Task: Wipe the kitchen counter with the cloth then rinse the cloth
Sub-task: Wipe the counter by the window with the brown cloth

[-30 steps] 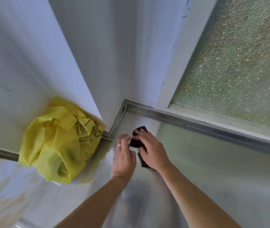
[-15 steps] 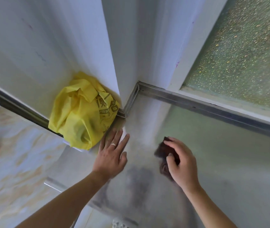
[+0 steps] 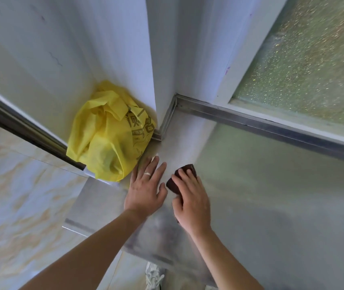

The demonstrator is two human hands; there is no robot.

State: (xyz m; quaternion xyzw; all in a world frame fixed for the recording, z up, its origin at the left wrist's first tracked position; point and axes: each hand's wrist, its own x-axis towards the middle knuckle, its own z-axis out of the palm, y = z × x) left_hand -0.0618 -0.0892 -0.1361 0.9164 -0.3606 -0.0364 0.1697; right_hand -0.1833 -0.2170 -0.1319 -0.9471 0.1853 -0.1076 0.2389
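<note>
Counter [image 3: 271, 206], grey, near its inner corner: right hand [image 3: 192, 204] lies on the dark cloth [image 3: 184, 170], fingers curved over it and pressing it to the surface; the cloth's far end shows past the fingertips. Left hand [image 3: 146, 189] lies flat just beside it, fingers straight and spread, holding nothing, ring [image 3: 147, 174] visible. Yellow bag [image 3: 106, 139] sits by the wall, close to the left fingertips.

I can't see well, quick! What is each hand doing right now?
Left hand: open, fingers straight, flat on the counter by the yellow bag.
Right hand: pressing the dark cloth onto the counter, fingers over it.
</note>
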